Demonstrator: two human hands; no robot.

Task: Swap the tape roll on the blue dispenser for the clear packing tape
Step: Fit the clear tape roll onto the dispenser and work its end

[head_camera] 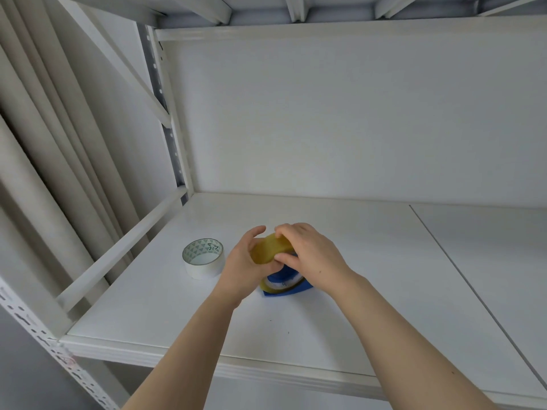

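Observation:
A yellowish clear tape roll (pixel 268 250) is held tilted just above the blue dispenser (pixel 285 287), which lies on the white shelf (pixel 165 294). My left hand (pixel 241 267) cups the roll from the left and below. My right hand (pixel 307 255) grips it from the top and right, fingers curled over its edge. The dispenser shows a blue body and what looks like a clear roll in it; my hands hide its upper part. A white tape roll (pixel 202 258) with a patterned core stands flat on the shelf to the left of my hands.
The shelf has a white back wall (pixel 325 119) and a slanted side rail (pixel 124 250) on the left. A seam (pixel 461 279) splits the shelf board at the right. Beige curtains (pixel 44 143) hang left of the rack. Another shelf sits overhead.

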